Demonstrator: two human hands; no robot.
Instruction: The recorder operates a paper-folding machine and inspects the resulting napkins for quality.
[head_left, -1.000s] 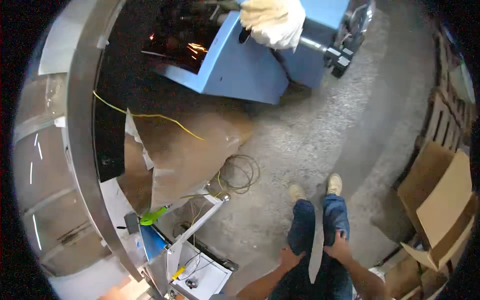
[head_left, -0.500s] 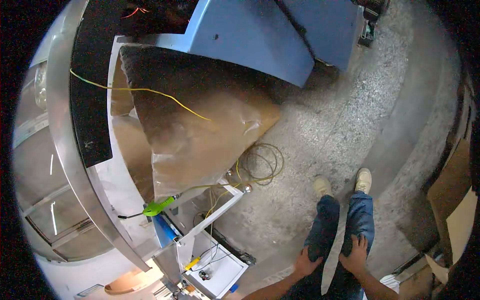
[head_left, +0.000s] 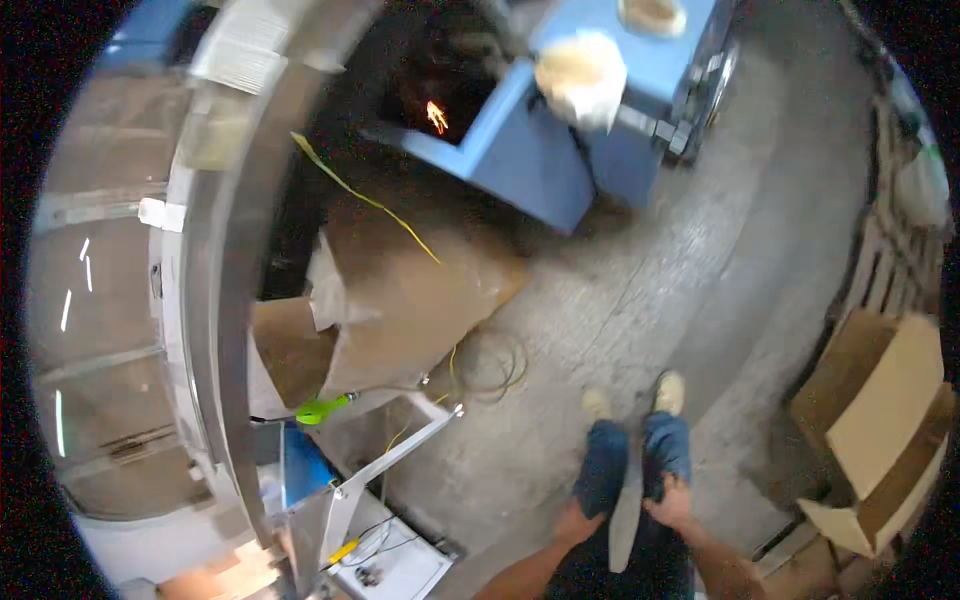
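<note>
Both hands rest on my blue-trousered legs [head_left: 665, 440]. My left hand [head_left: 578, 522] lies on the left thigh, its fingers slightly smeared. On the right leg, just above the knee, lies my right hand [head_left: 670, 502] with its fingers loosely spread. Neither hand shows anything in it. Ahead and to the left is a large cardboard container [head_left: 405, 320] with clear plastic over its edge. A bright green air blow gun [head_left: 322, 408] lies at its near corner, beside a white metal frame [head_left: 400, 450]. A yellow cord [head_left: 370, 203] hangs across the container.
A coiled hose [head_left: 515, 372] lies on the concrete floor [head_left: 560, 340]. Blue machine housing [head_left: 525, 180] stands ahead, with a pale round object [head_left: 580, 75] on it. An open cardboard box [head_left: 870, 400] is at right, near a wooden pallet [head_left: 885, 265]. A metal-edged glazed panel [head_left: 235, 300] runs along the left.
My view has tilted up and turned, showing more of the blue machine, the pale round object and the open box at right. Both hands stay on my legs.
</note>
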